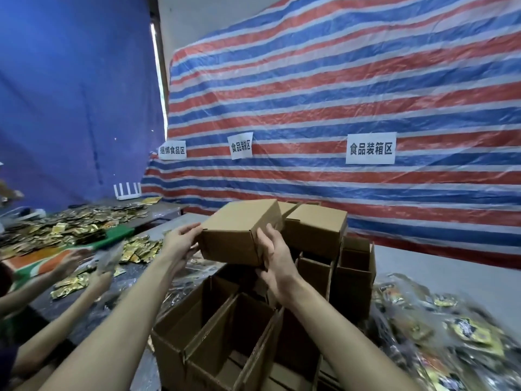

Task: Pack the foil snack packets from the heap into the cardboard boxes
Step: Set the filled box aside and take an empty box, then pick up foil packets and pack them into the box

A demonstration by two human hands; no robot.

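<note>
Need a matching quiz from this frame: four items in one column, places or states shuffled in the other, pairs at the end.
1 closed box
2 open boxes
3 gold packets
4 largest paper sign

A on the striped tarp
B heaped at far left
C held between left hand and right hand
D below the hands, tops open

Pairs: 1-C, 2-D, 3-B, 4-A

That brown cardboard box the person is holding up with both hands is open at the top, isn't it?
Not quite. The brown cardboard box that the person is holding up with the left hand and right hand is closed at the top, with its lid folded shut. The head view shows this. The open cardboard boxes are the ones standing below it.
</note>
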